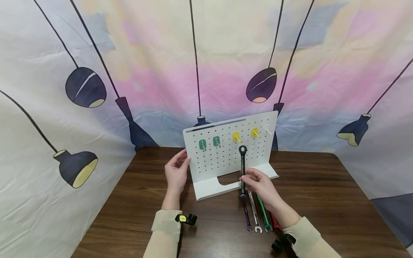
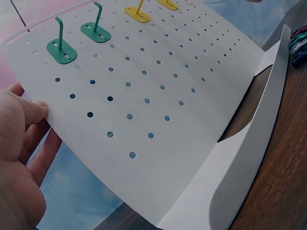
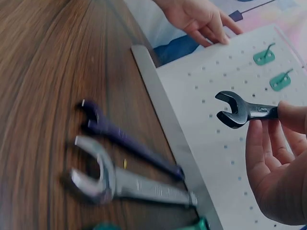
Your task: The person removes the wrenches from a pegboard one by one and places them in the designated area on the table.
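Note:
A black combination wrench (image 1: 243,168) is pinched in my right hand (image 1: 261,186), ring end up and open end down, in front of the white pegboard (image 1: 209,165). My left hand (image 1: 176,170) grips the board's left edge between thumb and fingers, as the left wrist view also shows. Green hooks (image 2: 61,51) stand on the board's left part, yellow hooks (image 1: 237,137) and a white hook (image 1: 268,129) further right. In the right wrist view the open jaw of the black wrench (image 3: 237,110) sticks out past my fingertips.
On the table (image 1: 129,218) before the board lie a purple wrench (image 1: 247,215), a silver wrench (image 1: 255,213), a green wrench (image 1: 264,216) and a red wrench (image 1: 275,223). The red one is partly behind my right wrist. A patterned cloth (image 1: 161,53) hangs behind.

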### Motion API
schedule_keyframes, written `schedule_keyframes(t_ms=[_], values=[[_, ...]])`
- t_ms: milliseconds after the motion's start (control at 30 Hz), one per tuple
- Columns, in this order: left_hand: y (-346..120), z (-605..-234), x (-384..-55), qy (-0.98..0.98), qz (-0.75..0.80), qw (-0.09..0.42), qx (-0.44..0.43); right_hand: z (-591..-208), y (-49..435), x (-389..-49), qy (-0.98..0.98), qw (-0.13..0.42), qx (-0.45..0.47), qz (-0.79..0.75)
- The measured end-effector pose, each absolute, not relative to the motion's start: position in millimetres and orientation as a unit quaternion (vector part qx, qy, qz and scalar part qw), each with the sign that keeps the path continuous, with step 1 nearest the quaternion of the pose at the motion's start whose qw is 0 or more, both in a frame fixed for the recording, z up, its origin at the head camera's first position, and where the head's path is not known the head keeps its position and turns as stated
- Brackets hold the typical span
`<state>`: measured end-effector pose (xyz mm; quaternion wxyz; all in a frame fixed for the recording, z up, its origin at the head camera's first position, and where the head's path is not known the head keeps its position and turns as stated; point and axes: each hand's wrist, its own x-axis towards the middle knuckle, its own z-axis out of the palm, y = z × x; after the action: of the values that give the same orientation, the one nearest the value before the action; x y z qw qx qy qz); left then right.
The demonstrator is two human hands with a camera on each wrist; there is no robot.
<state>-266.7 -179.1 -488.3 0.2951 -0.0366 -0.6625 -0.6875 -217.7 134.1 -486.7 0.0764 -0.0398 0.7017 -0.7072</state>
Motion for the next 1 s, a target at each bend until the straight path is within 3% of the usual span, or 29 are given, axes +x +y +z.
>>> schedule_keyframes(t_ms=[367,1000], values=[[-171.9,-490.9,-266.6,-0.664,-0.688,0.293,-0.018,-497.7,172.7,-210.9,0.707,0.096,-0.018,-0.700],[-176.3,-489.1,-269.1,-0.657,-0.689,0.303,-0.028,-506.4,226.4,-201.7,0.739,0.081,0.035,-0.668]])
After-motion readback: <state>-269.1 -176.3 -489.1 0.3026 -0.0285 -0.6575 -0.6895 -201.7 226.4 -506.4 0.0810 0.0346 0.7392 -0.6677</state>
